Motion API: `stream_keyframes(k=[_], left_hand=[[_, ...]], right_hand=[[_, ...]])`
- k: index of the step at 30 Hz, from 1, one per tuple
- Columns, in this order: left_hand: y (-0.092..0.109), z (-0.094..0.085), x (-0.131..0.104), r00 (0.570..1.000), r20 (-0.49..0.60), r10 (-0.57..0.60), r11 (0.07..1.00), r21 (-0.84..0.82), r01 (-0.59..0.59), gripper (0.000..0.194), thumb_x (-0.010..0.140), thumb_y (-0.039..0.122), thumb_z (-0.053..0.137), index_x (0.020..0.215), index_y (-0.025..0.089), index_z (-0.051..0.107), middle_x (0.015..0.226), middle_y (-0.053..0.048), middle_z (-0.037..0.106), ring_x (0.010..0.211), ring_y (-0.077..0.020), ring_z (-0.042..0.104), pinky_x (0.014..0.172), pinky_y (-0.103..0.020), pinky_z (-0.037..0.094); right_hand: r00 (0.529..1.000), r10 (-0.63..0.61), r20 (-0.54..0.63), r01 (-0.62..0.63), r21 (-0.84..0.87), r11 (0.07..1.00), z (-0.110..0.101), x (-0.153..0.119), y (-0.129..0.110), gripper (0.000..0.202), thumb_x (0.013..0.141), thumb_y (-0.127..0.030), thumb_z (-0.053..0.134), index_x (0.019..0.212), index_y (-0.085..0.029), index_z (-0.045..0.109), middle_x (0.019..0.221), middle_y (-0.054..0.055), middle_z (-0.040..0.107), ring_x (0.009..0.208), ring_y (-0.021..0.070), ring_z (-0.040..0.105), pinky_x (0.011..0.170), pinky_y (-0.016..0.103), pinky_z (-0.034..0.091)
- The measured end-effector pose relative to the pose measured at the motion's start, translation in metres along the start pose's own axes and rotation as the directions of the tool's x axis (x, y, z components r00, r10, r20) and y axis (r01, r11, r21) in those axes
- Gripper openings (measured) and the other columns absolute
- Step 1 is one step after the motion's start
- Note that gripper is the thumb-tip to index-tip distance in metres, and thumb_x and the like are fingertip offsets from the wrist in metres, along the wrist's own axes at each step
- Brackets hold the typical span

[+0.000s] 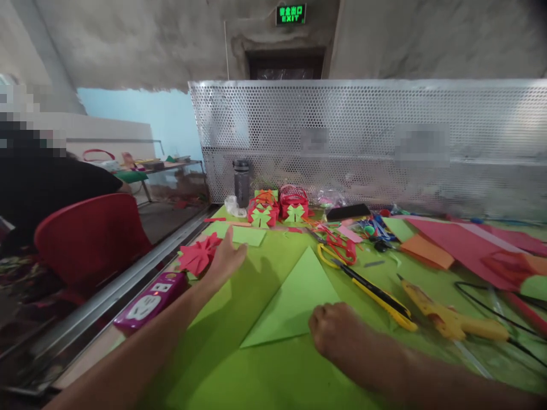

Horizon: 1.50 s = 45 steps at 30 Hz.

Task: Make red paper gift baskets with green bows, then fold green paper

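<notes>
A light green paper folded into a triangle (294, 302) lies on the green tabletop in front of me. My right hand (342, 336) rests on its right corner, fingers curled into a fist. Whatever may be inside the fist is hidden. Farther out on the left, my left hand (228, 256) reaches forward with its index finger stretched out and thumb apart; I see nothing held in it. It is beside a red paper flower (199, 254) and at the near edge of a pale green paper strip (248, 234). The flower is partly covered by the hand.
A yellow-black utility knife (380, 293), yellow-handled scissors (328, 256) and a yellow glue gun (453, 319) with a cord lie right. A purple box (149, 302) sits left. Red baskets (294, 202), a bottle (241, 182) and red paper (461, 245) are farther back. Someone sits left on a red chair (92, 242).
</notes>
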<state>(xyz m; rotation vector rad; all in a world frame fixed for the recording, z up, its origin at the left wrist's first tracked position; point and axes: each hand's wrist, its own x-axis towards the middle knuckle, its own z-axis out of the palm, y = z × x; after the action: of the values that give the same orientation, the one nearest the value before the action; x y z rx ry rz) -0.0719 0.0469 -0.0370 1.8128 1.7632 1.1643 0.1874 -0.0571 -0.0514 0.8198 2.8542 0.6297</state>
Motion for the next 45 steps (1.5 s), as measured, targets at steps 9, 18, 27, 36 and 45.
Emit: stream_keyframes(k=[9,18,27,36,45], left_hand=[[0.041,0.012,-0.043,0.924,0.225,0.310,0.914,0.198,-0.354,0.044,0.088,0.033,0.044,0.123,0.009,0.056,0.128,-0.016,0.058,0.115,-0.0256,0.057,0.100,-0.039,0.043],[0.036,0.029,-0.075,0.680,0.482,0.552,0.708,0.160,-0.688,0.035,0.084,0.033,0.057,0.110,0.011,0.065,0.116,-0.016,0.066,0.107,-0.0289,0.062,0.093,-0.044,0.049],[0.028,0.032,-0.078,0.643,0.576,0.504,0.609,0.291,-0.738,0.040,0.081,0.034,0.061,0.114,0.011,0.062,0.121,-0.016,0.063,0.111,-0.0307,0.058,0.096,-0.046,0.048],[0.024,0.037,-0.077,0.655,0.554,0.514,0.624,0.282,-0.729,0.041,0.083,0.035,0.057,0.115,0.010,0.061,0.122,-0.018,0.062,0.112,-0.0325,0.057,0.094,-0.048,0.048],[0.026,0.034,-0.077,0.661,0.560,0.500,0.653,0.258,-0.712,0.040,0.083,0.035,0.058,0.115,0.010,0.062,0.123,-0.017,0.062,0.113,-0.0321,0.057,0.095,-0.048,0.048]], right_hand=[[0.996,0.008,0.086,-0.014,0.078,0.997,-0.017,0.006,0.018,0.018,0.073,0.001,0.055,0.067,-0.014,0.061,0.066,0.006,0.065,0.057,0.0165,0.060,0.046,0.027,0.029],[0.959,0.258,0.116,-0.269,0.097,0.958,-0.041,0.033,0.045,0.017,0.081,-0.004,0.050,0.089,-0.012,0.063,0.078,0.009,0.069,0.073,0.0231,0.066,0.054,0.028,0.035],[0.969,0.151,0.196,-0.176,0.116,0.977,-0.022,-0.008,0.051,0.004,0.082,-0.016,0.058,0.083,-0.016,0.062,0.078,0.004,0.067,0.074,0.0191,0.062,0.059,0.029,0.035],[0.971,0.151,0.184,-0.159,0.029,0.987,-0.008,-0.027,0.060,0.018,0.070,0.002,0.057,0.077,-0.014,0.061,0.071,0.005,0.064,0.067,0.0167,0.058,0.059,0.029,0.034],[0.996,0.066,0.056,-0.060,-0.105,0.993,-0.001,-0.034,0.073,0.015,0.083,-0.003,0.052,0.075,-0.013,0.060,0.067,0.006,0.062,0.066,0.0190,0.056,0.062,0.032,0.035]])
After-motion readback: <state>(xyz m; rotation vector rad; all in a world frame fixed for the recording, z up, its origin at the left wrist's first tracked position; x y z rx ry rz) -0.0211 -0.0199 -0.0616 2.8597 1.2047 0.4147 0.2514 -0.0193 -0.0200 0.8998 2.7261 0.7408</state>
